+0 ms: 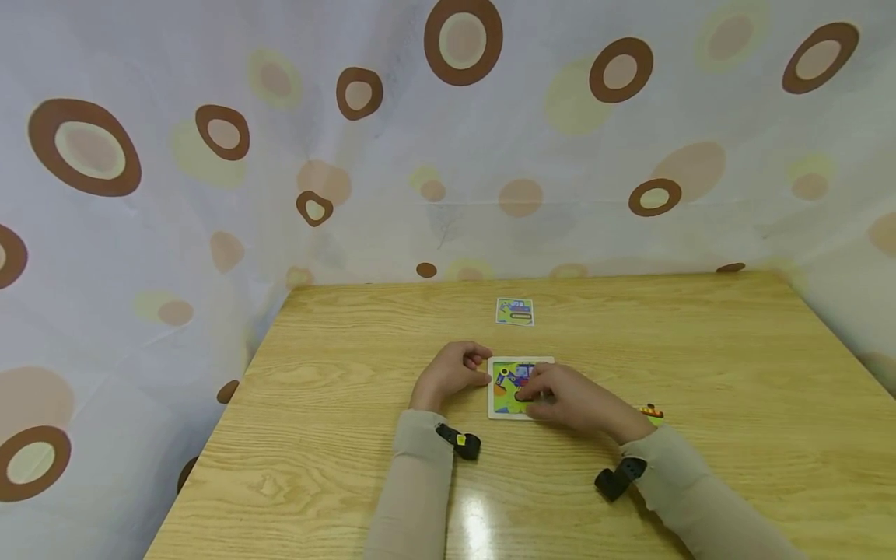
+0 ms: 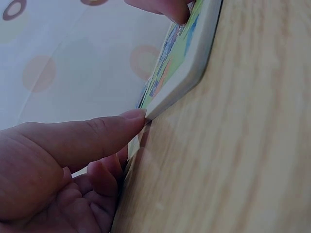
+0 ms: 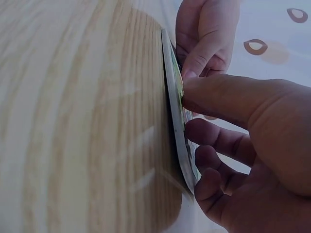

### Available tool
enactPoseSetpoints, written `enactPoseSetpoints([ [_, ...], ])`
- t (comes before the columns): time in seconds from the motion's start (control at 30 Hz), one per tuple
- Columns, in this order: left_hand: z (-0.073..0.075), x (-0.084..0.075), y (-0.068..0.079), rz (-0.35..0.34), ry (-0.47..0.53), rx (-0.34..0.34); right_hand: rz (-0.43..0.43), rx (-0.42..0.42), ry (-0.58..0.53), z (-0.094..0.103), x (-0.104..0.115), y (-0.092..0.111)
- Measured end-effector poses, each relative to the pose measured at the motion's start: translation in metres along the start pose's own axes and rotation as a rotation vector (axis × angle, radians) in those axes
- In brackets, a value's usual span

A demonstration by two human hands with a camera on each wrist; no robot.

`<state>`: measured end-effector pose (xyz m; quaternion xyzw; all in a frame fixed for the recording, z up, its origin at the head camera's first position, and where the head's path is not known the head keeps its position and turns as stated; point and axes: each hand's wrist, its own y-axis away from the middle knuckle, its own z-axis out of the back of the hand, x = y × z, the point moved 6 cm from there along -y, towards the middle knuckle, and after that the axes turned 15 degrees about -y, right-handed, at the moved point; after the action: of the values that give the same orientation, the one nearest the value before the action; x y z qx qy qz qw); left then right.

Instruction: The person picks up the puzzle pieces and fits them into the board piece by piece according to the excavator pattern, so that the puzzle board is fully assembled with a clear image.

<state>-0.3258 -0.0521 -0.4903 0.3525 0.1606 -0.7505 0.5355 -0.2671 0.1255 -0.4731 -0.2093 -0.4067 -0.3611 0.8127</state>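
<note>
A small square puzzle board [image 1: 500, 414] with a white frame and an excavator picture lies flat on the wooden table. My left hand [image 1: 452, 372] holds its left edge; the left wrist view shows the thumb [image 2: 104, 138] against the frame's corner and the other fingers curled behind. Over the board's right half, my right hand [image 1: 570, 397] pinches a puzzle piece at the picture's lower middle, mostly covered by the fingers. In the right wrist view, the thumb [image 3: 218, 97] reaches onto the picture and the other fingers bend over the board's near edge.
Beyond the board lies a square card [image 1: 514, 312] with a similar excavator picture. Another colourful piece [image 1: 652, 414] rests on the table [image 1: 315, 404], partly hidden behind the right wrist. A patterned cloth [image 1: 392, 155] hangs along the back and left sides.
</note>
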Motion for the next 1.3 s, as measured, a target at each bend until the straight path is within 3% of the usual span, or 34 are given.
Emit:
enactPoseSetpoints([
  [0.53, 0.001, -0.001, 0.001, -0.001, 0.002, -0.002, 0.025, -0.025, 0.034, 0.0, 0.006, 0.0],
  [0.93, 0.001, -0.001, 0.001, -0.011, -0.022, -0.006, 0.022, -0.069, -0.064, 0.004, 0.007, 0.007],
  [1.3, 0.001, -0.002, 0.002, -0.02, -0.012, -0.006, 0.036, -0.102, -0.084, 0.013, 0.017, 0.017],
])
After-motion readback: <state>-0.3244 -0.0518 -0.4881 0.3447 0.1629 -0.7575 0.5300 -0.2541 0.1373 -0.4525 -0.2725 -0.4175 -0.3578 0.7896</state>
